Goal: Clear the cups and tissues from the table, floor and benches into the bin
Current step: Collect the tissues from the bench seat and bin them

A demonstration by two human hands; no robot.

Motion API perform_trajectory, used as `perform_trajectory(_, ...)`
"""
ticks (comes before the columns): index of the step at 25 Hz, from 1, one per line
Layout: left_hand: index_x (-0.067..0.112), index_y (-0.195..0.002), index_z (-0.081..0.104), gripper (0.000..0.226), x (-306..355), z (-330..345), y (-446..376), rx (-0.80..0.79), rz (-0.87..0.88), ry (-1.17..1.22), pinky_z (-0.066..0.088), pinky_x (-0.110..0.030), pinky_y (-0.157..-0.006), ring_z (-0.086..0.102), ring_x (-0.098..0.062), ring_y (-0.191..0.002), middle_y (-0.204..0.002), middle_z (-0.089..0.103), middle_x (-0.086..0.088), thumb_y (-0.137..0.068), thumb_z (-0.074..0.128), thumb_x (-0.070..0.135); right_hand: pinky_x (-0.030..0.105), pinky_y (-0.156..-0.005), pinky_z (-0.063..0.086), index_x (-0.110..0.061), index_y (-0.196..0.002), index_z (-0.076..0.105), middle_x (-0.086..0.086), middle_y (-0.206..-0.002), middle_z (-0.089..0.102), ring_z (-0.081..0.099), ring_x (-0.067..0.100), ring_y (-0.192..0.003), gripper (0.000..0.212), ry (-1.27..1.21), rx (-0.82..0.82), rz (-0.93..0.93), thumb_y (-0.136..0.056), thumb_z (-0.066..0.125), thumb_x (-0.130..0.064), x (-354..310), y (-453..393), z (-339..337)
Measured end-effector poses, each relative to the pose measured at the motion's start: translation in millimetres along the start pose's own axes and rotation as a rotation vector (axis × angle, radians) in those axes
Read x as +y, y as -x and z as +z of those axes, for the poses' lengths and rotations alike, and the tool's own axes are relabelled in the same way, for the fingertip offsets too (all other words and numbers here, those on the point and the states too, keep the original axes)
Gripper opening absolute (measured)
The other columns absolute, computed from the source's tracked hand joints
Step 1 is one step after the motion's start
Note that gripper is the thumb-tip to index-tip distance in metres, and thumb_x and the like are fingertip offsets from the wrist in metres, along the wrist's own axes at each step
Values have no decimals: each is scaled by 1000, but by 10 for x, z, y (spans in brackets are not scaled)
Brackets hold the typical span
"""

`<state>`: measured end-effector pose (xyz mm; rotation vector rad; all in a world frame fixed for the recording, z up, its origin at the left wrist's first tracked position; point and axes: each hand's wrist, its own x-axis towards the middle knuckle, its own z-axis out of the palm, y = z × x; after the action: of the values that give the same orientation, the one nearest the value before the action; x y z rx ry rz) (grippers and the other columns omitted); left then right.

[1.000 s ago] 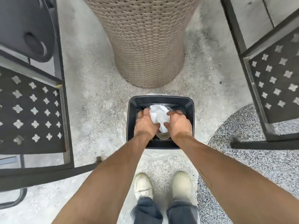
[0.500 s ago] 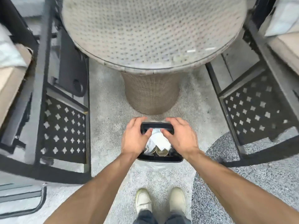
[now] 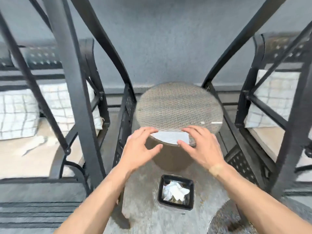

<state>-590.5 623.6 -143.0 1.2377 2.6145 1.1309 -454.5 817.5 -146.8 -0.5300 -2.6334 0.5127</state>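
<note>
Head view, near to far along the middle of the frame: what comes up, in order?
Black bin holding crumpled tissues → wicker table, with a white tissue at its near edge between the open left hand and right hand → grey wall.

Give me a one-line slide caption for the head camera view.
Both empty hands, left and right, open above the round wicker table, with crumpled white tissues in the black square bin below.

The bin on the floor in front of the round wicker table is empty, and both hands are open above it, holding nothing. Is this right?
Not quite. The bin is not empty: the head view shows crumpled white tissues inside it. The rest holds: it stands on the floor in front of the round wicker table, and the left hand and right hand are open, holding nothing.
</note>
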Motion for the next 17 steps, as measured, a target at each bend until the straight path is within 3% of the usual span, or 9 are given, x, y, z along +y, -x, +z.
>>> perform_trajectory(9,31,-126,56,55,984,-1283,363,190,124,-29,39,-40,-109,48,-2,-124,-130,55,17,-78,63,56,45,-100,43,-29,-119,64,-9,-125,63,52,14,-124,48,-34,221,-196,-83,60,-61,-475,61,-1556)
perform_trajectory(17,27,-129,55,60,1225,-1632,605,282,209,-127,38,-43,-109,48,-6,-128,-133,57,9,-79,62,60,42,-102,41,-31,-121,64,-11,-127,61,50,14,-128,54,-7,271,-292,-82,52,-66,-613,140,-1863)
